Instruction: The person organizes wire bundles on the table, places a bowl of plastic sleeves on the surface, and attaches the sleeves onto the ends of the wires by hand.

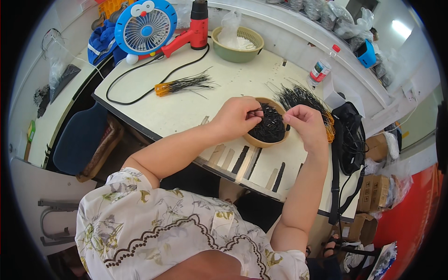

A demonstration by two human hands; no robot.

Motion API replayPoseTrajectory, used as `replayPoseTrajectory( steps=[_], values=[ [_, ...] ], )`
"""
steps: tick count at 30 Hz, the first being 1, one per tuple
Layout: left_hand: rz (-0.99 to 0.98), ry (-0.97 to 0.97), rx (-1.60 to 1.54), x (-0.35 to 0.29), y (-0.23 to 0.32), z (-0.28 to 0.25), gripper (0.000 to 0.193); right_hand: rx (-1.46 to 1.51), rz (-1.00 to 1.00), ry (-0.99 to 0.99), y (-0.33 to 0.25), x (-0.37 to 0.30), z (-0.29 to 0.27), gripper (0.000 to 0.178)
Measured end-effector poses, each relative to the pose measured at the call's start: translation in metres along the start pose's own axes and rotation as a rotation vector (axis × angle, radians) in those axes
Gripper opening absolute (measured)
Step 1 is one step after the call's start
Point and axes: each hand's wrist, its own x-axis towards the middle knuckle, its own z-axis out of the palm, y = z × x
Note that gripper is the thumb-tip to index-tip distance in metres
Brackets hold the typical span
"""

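A tan bowl (259,143) near the table's front edge holds a heap of short black tube-like pieces (270,128). My left hand (237,117) is closed over the bowl's left side, thumb and fingertips pinching thin black wires. At the right rim my right hand (305,122) is closed in a pinch; whatever is between its fingertips is too small to make out. Behind that hand lies a large bundle of black wires (298,99) with orange ends. A smaller wire bundle (179,85), also orange at one end, rests farther left on the table.
At the back stand a blue fan (146,31), a red heat gun (192,35) with a looping black cord, a green basin (238,49) and a clear bottle (321,69). A black bag (350,137) hangs at the right edge. Slots (242,163) line the table front.
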Motion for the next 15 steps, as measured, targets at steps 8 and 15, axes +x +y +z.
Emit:
replayPoseTrajectory(
  steps=[8,15],
  values=[
    [0.161,0.057,0.226,-0.001,0.009,-0.004,0.01,0.02,-0.052,0.01,-0.003,0.009,0.005,0.01],
    [0.189,0.072,0.295,-0.001,0.008,-0.004,0.009,-0.004,0.022,0.041,-0.003,0.008,0.013,0.004]
  ],
)
